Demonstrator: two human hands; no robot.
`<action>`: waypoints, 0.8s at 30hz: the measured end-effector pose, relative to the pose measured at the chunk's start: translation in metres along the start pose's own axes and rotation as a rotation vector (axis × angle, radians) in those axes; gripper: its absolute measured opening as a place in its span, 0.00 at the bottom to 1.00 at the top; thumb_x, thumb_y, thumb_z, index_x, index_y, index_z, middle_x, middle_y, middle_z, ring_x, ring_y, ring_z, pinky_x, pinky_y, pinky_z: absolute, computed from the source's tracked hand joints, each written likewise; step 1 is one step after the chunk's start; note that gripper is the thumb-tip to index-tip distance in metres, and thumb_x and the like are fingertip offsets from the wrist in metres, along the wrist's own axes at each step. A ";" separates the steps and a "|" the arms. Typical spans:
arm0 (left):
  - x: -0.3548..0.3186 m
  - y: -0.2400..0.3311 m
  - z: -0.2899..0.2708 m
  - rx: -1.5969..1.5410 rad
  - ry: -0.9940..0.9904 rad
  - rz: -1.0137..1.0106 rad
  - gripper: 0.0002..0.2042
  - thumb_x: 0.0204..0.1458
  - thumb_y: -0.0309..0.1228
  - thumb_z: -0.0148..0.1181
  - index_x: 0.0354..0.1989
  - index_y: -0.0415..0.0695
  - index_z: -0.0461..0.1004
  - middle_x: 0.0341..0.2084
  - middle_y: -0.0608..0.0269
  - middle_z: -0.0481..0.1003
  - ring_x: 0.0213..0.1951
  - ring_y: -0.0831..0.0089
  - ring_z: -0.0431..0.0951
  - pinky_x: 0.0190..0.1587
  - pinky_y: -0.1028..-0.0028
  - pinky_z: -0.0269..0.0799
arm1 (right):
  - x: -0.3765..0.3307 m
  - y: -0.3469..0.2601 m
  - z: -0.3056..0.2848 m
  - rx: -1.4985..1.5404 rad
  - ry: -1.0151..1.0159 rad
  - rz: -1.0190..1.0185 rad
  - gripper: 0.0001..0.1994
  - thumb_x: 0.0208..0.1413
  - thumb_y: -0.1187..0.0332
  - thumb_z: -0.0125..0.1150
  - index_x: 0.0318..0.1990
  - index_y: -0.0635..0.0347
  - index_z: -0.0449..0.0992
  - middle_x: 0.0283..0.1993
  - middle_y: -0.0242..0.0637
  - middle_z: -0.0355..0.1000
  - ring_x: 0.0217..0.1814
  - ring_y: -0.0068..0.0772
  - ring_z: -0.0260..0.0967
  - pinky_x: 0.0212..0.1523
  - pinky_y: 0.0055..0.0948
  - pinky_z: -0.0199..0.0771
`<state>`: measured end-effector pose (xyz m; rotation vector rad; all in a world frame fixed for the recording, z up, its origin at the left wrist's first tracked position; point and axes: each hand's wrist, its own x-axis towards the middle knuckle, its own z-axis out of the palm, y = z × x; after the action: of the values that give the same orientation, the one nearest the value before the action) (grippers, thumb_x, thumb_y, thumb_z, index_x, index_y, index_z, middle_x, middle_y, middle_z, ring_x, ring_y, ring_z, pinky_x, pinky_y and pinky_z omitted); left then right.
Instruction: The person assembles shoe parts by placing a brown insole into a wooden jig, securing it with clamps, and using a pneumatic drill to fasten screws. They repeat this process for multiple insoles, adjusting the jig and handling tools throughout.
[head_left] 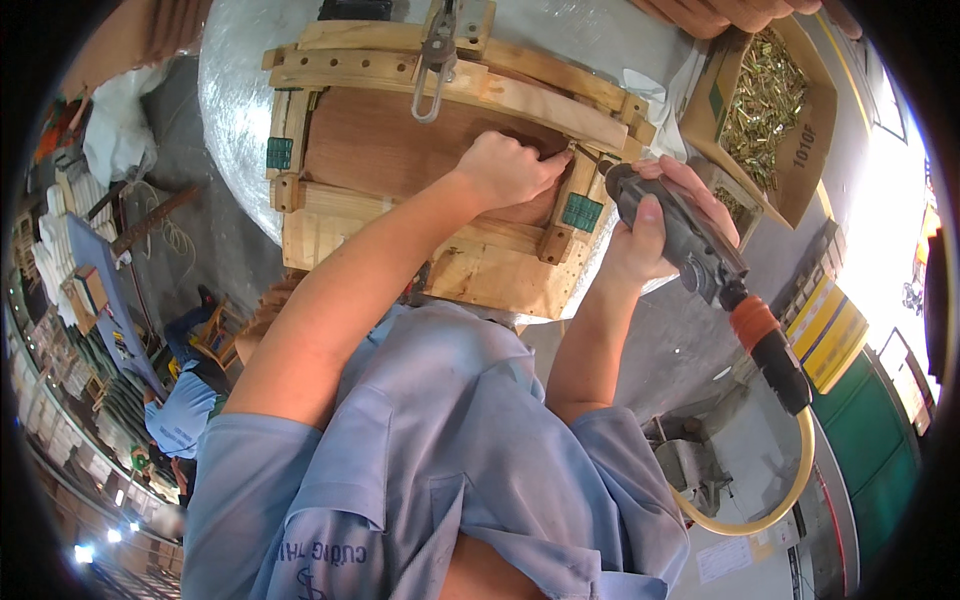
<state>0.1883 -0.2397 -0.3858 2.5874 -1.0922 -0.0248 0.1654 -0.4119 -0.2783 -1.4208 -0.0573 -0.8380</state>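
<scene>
Pale-blue cloth shirt [440,400] fills lower centre. Above it, a pale wooden framework [520,92] spans left to right; the left hand [505,168], mostly curled, reaches its right end, nearer than the right hand [640,248], grasping a grey metal air tool [690,235] slanted toward upper left.

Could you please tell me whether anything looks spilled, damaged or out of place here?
Nothing clearly stands out. The brass-coloured pieces lie inside their open carton, the wooden frame shows no visible break, and the right hand grips the power tool, its yellow hose attached.
</scene>
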 end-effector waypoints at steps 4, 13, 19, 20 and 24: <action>0.001 0.000 -0.001 -0.016 -0.026 -0.010 0.17 0.63 0.46 0.62 0.58 0.64 0.84 0.17 0.64 0.81 0.17 0.63 0.82 0.19 0.61 0.75 | 0.000 0.003 0.003 -0.003 0.016 0.004 0.30 0.54 0.73 0.75 0.60 0.54 0.62 0.48 0.62 0.79 0.40 0.47 0.81 0.48 0.49 0.88; 0.000 -0.002 0.002 -0.020 -0.028 -0.005 0.18 0.63 0.45 0.61 0.60 0.65 0.83 0.17 0.62 0.81 0.18 0.62 0.82 0.20 0.60 0.76 | -0.004 0.005 0.004 -0.009 0.017 0.020 0.30 0.56 0.72 0.76 0.60 0.55 0.61 0.49 0.61 0.79 0.42 0.46 0.82 0.49 0.47 0.87; 0.000 -0.001 0.000 -0.028 -0.043 -0.009 0.18 0.63 0.46 0.61 0.61 0.64 0.82 0.17 0.63 0.81 0.18 0.62 0.83 0.20 0.60 0.76 | -0.007 0.005 0.004 -0.060 0.001 -0.026 0.30 0.55 0.73 0.76 0.60 0.54 0.61 0.49 0.61 0.79 0.42 0.47 0.81 0.49 0.48 0.87; 0.001 -0.001 0.000 -0.030 -0.044 -0.008 0.19 0.63 0.46 0.61 0.61 0.64 0.82 0.18 0.63 0.81 0.18 0.62 0.83 0.20 0.60 0.76 | -0.008 0.006 0.004 -0.063 0.001 -0.031 0.31 0.56 0.73 0.77 0.60 0.54 0.61 0.49 0.61 0.78 0.42 0.47 0.81 0.49 0.48 0.87; 0.001 -0.002 0.001 -0.040 -0.054 -0.012 0.18 0.63 0.46 0.62 0.61 0.65 0.82 0.18 0.64 0.81 0.18 0.62 0.82 0.20 0.60 0.76 | -0.009 0.009 0.003 -0.126 -0.063 -0.075 0.32 0.57 0.70 0.78 0.60 0.54 0.60 0.50 0.61 0.78 0.42 0.48 0.81 0.48 0.48 0.88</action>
<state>0.1898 -0.2392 -0.3868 2.5719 -1.0831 -0.1188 0.1651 -0.4054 -0.2904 -1.5713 -0.1086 -0.8707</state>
